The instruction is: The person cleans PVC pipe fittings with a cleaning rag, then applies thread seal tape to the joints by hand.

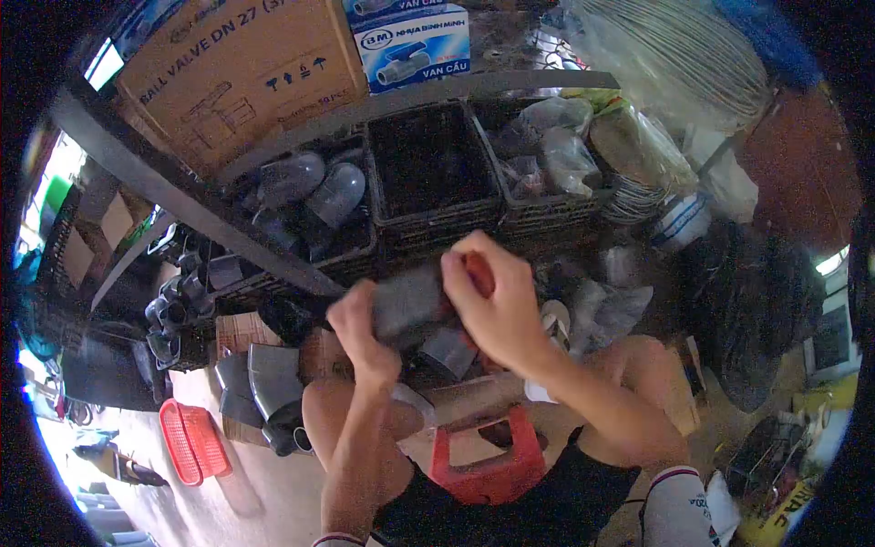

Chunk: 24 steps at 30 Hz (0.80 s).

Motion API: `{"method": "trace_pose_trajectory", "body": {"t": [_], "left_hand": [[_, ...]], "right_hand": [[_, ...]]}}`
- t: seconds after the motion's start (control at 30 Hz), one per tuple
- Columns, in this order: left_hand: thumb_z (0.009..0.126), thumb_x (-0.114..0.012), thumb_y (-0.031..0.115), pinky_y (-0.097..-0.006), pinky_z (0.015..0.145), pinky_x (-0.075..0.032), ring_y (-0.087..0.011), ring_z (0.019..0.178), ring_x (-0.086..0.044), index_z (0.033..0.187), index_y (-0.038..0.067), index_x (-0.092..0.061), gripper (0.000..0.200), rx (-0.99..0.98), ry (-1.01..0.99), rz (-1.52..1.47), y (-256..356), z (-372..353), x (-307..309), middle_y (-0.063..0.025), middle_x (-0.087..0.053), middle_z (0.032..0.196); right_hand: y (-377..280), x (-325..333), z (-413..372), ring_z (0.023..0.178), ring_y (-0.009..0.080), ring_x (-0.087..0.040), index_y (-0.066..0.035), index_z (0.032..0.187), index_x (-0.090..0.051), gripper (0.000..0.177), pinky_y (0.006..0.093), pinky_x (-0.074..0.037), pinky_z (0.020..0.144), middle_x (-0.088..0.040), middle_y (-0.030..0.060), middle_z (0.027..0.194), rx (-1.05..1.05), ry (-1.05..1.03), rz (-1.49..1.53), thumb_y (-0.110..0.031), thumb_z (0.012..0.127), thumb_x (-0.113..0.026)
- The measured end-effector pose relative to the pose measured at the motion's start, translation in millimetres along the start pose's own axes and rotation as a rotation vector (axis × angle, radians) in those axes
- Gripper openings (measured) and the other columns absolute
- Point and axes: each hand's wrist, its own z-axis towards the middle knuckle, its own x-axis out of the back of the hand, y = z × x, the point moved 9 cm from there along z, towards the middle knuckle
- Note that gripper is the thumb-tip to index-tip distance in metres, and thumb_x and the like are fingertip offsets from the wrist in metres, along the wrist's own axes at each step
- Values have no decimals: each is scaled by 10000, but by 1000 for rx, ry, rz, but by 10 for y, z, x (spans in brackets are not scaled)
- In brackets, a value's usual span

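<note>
Gray fitting [407, 299], blurred, is just beyond the red stool [488, 469], pinched in my left hand [362, 330]; my right hand [510, 310] grips a reddish thing [478, 273] beside it. Handling looks unfinished, the remainder unclear. Its long axis runs roughly left-right, facing end indistinct. Farther beyond the stool, gray elbows [336, 195] rest crated.

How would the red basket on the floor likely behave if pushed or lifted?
The red basket is probably light for its size, given its perforated walls. They look like thin plastic, so may flex slightly. Its flattish sides suggest sliding rather than rolling.
</note>
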Motion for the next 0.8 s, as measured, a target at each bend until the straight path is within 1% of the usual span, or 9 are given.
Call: {"method": "trace_pose_trajectory", "body": {"t": [0.07,0.17,0.2,0.27,0.4,0.5,0.57,0.6,0.8], "left_hand": [[966,-460,147,-355,866,-439,-268,1023,-527,1206,15,-560,291,-465,-64,534,542,-242,-283,-145,-548,1117],[960,-470,111,-336,873,-437,-268,1040,-522,1202,13,-560,277,-161,190,659,323,-72,-116,-154,-546,1111],[957,-456,110,-330,862,-439,-223,1050,-509,1177,-8,-572,275,292,388,187,-32,-57,70,-162,-542,1091],[970,-438,135,-333,842,-454,-196,1050,-499,1153,-15,-581,276,317,341,54,-257,-117,96,-162,-521,1105],[919,-559,206,-325,670,-469,-215,747,-560,1095,-24,-579,290,-141,195,313,155,-120,-51,-76,-559,875],[909,-585,147,-336,690,-467,-241,836,-564,1165,-23,-552,309,494,487,-394,-461,-145,110,-91,-587,897],[918,-584,145,-335,702,-467,-233,885,-563,1157,-7,-550,284,412,412,-313,-284,-80,76,-92,-591,915],[924,-585,165,-331,699,-465,-219,884,-562,1125,9,-557,256,108,280,71,53,-112,-6,-83,-589,907],[945,-538,240,-323,728,-475,-192,883,-575,1074,30,-586,252,815,453,-746,-330,-163,-228,-76,-589,924]], "right_hand": [[242,42,112,563,93,-531,-15,854,-585,158,308,-427,525,-577,59,627,-70,2,98,-154,923,-615],[209,-35,-67,560,118,-537,-12,859,-584,168,317,-430,535,-574,69,626,-104,25,178,-166,919,-618],[143,-65,-154,554,164,-550,-13,858,-584,175,328,-437,544,-580,92,635,-34,13,-16,-175,905,-629],[129,-73,-150,576,192,-571,-12,864,-586,171,330,-454,568,-603,112,667,-48,1,1,-174,896,-632],[566,-17,60,623,128,-563,-1,873,-587,175,308,-457,605,-613,91,688,-222,85,208,-169,904,-622],[418,-140,-214,651,109,-552,11,868,-596,207,306,-454,622,-615,84,696,-273,71,209,-190,920,-607],[462,-69,-79,653,112,-553,12,873,-594,215,310,-456,625,-618,87,701,-270,104,214,-197,927,-597],[561,-5,34,653,115,-557,11,875,-593,214,314,-458,627,-619,86,701,-247,115,208,-197,927,-598],[376,-26,-100,667,167,-600,10,900,-612,211,336,-472,653,-648,135,738,-236,49,71,-198,926,-587]]}}
